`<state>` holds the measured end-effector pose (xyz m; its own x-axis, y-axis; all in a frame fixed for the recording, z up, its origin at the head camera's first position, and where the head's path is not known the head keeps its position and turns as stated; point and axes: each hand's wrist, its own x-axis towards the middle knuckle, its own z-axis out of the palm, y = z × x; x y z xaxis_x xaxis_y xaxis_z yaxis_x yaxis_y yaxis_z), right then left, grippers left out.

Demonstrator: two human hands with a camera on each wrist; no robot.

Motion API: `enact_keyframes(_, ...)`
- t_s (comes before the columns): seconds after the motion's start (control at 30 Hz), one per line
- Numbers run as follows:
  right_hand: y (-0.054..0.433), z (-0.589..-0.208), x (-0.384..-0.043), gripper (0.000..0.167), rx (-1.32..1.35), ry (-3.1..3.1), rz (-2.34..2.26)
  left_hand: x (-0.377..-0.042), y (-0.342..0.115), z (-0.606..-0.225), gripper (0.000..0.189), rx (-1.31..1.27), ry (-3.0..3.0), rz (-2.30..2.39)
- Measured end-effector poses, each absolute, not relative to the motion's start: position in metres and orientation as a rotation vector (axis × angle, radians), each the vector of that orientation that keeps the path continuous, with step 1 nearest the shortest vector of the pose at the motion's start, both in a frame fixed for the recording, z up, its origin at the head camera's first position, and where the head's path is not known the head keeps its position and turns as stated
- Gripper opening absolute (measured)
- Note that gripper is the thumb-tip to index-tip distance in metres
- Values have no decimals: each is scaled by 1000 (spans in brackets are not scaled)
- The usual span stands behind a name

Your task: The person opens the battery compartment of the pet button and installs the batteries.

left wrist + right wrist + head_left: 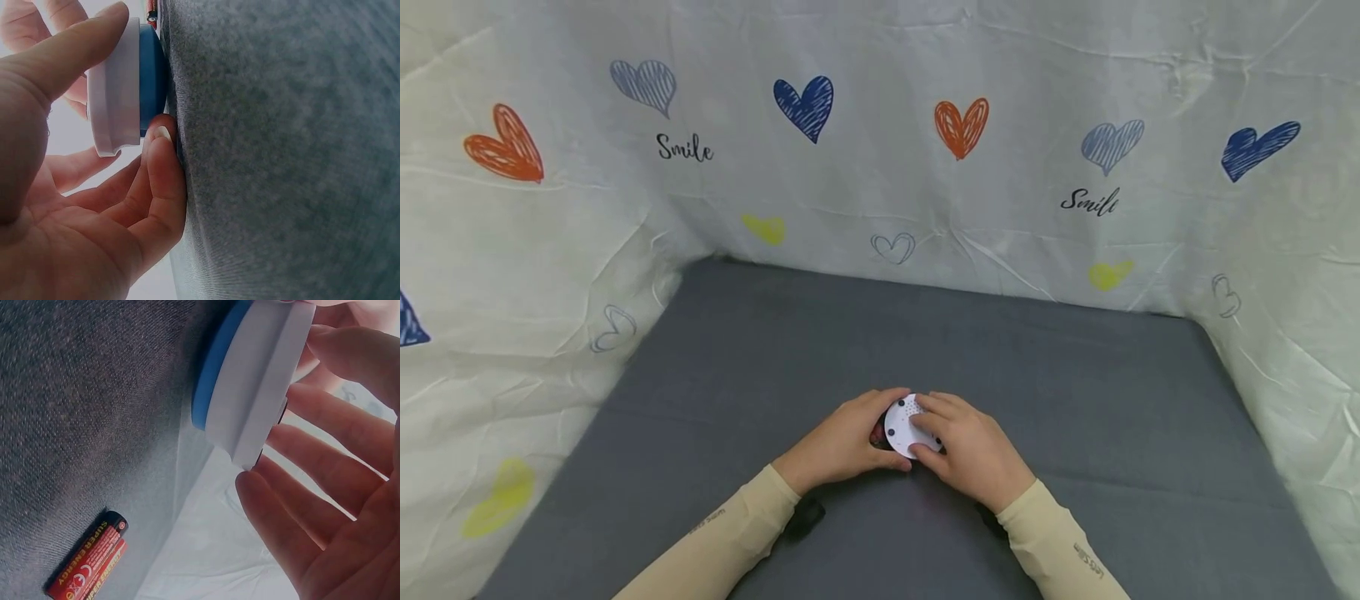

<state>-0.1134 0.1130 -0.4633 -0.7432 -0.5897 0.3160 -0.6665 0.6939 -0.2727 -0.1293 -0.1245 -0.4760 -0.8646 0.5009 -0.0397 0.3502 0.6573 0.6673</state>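
A round device [901,435] has a white base with small dark feet and a patch of holes facing up. Its blue domed part [152,75] faces the tabletop. My left hand [852,440] grips the device by its side, thumb on the white part, other fingers curled around and under it. Across the white base, my right hand [970,446] lays its fingertips, its fingers extended and its thumb near the rim. Beside the device lie red-and-black batteries [90,559], mostly hidden by the left hand in the head view.
A dark grey cloth [1075,400] covers the table. White fabric with printed hearts [961,129] hangs around the back and sides. Dark wrist-worn gear [805,518] shows by the left forearm.
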Motion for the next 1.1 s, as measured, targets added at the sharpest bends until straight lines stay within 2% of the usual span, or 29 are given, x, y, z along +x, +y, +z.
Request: enact_keyframes(1.1,113,-465,-114,29,1099,-2634,457,-131,-124,-477,92,743,2629,1031)
